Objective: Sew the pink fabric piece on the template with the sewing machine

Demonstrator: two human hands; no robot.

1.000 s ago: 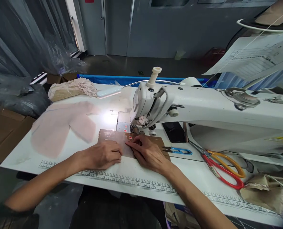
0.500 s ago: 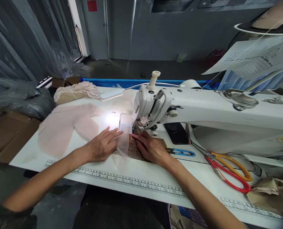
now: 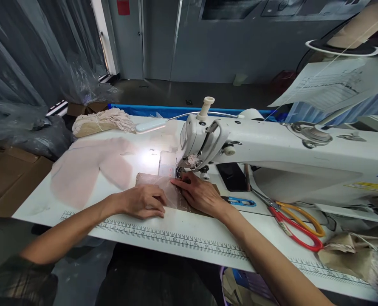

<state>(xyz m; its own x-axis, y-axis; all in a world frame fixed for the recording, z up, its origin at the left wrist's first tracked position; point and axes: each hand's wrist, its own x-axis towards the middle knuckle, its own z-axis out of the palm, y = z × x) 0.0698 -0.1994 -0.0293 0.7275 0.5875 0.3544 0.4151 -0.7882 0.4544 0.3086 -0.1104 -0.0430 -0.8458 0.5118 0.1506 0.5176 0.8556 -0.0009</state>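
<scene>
A white sewing machine [image 3: 265, 138] stands on the table, its lamp lighting the needle area. Sheer pale fabric [image 3: 170, 191] lies over a brown piece [image 3: 142, 178] just in front of the presser foot; whether that piece is cloth or card I cannot tell. My left hand [image 3: 144, 200] rests left of the foot, fingers curled down on the fabric's edge. Close to the foot, my right hand [image 3: 201, 193] has thumb and fingers together on the same fabric, over its right side. The fingertips of both hands are partly hidden.
Pale pink sheer pieces [image 3: 80, 170] lie at left, with a lace bundle [image 3: 102, 121] behind. Right of my hand are blue thread snips [image 3: 241, 201], a dark phone [image 3: 232, 176] and red-and-orange-handled scissors [image 3: 299, 225]. A printed ruler [image 3: 176, 240] runs along the front edge.
My left hand has gone from lying flat with fingers spread to curled on the fabric. The brown piece now shows farther left, with sheer fabric over it. My right hand stays by the foot.
</scene>
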